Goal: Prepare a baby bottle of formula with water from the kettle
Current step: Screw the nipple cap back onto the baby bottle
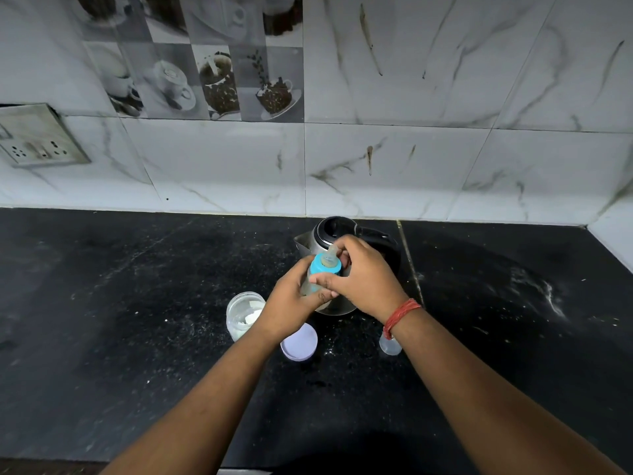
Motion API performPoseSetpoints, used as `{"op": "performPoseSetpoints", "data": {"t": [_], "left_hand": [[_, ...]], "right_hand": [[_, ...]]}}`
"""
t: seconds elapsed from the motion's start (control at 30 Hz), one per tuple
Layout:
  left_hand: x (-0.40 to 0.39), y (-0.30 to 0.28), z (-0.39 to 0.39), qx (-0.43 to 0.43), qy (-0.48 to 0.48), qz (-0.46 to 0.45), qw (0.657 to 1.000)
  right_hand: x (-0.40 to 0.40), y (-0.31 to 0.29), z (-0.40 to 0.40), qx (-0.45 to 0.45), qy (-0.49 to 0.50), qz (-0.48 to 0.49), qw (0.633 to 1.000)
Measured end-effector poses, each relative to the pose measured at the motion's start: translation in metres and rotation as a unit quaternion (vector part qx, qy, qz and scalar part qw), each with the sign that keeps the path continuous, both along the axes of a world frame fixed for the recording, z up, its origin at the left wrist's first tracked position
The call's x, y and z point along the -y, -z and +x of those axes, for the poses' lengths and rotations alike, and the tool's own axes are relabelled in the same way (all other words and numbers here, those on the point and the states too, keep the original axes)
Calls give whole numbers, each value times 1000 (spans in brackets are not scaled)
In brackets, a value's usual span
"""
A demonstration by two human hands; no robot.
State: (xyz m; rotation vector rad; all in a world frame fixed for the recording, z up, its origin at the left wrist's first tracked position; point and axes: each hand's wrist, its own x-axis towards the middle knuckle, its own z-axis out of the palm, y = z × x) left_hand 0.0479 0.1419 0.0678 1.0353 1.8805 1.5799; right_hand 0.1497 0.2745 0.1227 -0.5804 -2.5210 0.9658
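The table (137, 320) is black stone, hard and speckled, with white powder dust on it. Just behind the fingers (329, 281) stands the kettle (325, 234). It is shiny metal with a black top and looks heavy, so it should be held by its handle.

The baby bottle (313, 282) is up off the table, between both hands. The left hand (291, 303) is wrapped around its clear body. The right hand (363, 272) curls its fingers around the blue ring (325, 265) at the top, under the soft nipple (331, 252). The bottle looks like light, stiff plastic. It may be slippery if wet, so the body is a good place to hold it.

Left of the fingers sits an open jar (245, 311) with white powder inside. Its round pale lid (299, 342) lies below the fingers. A small clear cap (390, 344) stands under the right wrist.
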Motion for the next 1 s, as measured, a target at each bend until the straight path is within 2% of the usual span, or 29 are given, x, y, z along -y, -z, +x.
{"op": "performPoseSetpoints", "data": {"t": [0.17,0.33,0.47,0.6,1.0], "left_hand": [[-3,-2,-2,-8,-5,3,1000],[-3,-5,-6,-17,2,5,1000],[-5,-5,-7,-19,3,4,1000],[-5,-6,-8,-16,2,5,1000],[-2,-11,-6,-30,0,1,1000]], "right_hand": [[4,5,-3,30,28,53,998],[-6,-5,0,-2,-37,-71,997],[-9,-10,2,-9,-59,-108,992],[-9,-8,1,-33,-55,-98,993],[-5,-5,-2,-23,-36,-46,998]]}}
